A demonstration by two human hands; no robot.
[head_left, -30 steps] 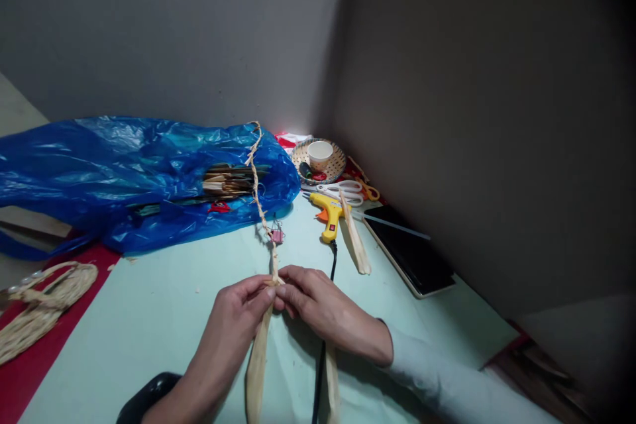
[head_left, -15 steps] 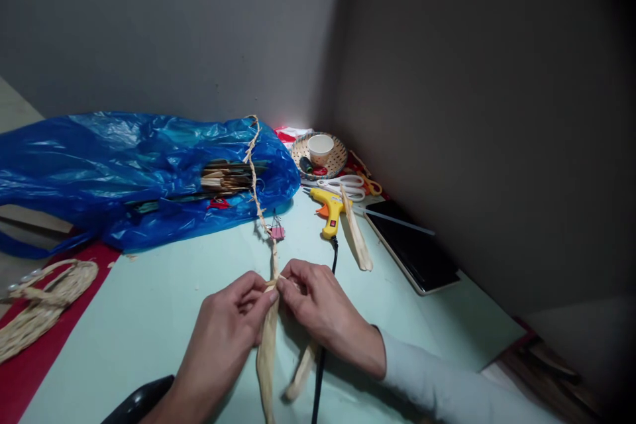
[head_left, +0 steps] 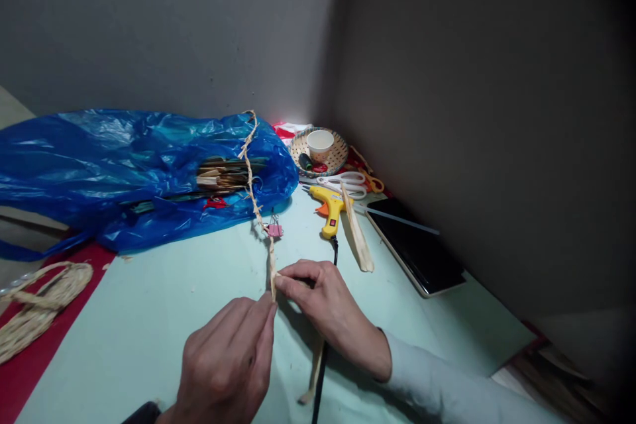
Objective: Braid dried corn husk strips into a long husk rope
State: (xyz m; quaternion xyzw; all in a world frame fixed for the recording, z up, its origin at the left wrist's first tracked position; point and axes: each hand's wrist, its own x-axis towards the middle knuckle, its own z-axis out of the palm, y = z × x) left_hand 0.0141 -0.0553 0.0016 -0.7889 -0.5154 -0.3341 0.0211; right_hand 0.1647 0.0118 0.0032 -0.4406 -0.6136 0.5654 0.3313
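A pale twisted cord of dried plant strips (head_left: 251,193) runs from the blue bag down to my hands. My left hand (head_left: 226,351) is closed on its near end, knuckles up, hiding the strip below. Just above, my right hand (head_left: 325,305) pinches the cord between thumb and fingers. Another dry strip (head_left: 313,371) hangs or lies beneath my right hand, beside the black cable. A pink binder clip (head_left: 275,230) sits on the cord a little beyond my hands.
A yellow glue gun (head_left: 330,209), a loose dried strip (head_left: 356,232), white-handled scissors (head_left: 342,182) and a black tablet (head_left: 412,245) lie on the right. Behind stands a woven basket (head_left: 342,154) holding a white cup (head_left: 320,144). The blue plastic bag (head_left: 149,152) fills the back left; coiled braid (head_left: 44,305) lies left.
My left hand has turned over and moved down, closing round the wide strip that hung below. My right hand stays pinching near the same spot. The strip below it has shifted.
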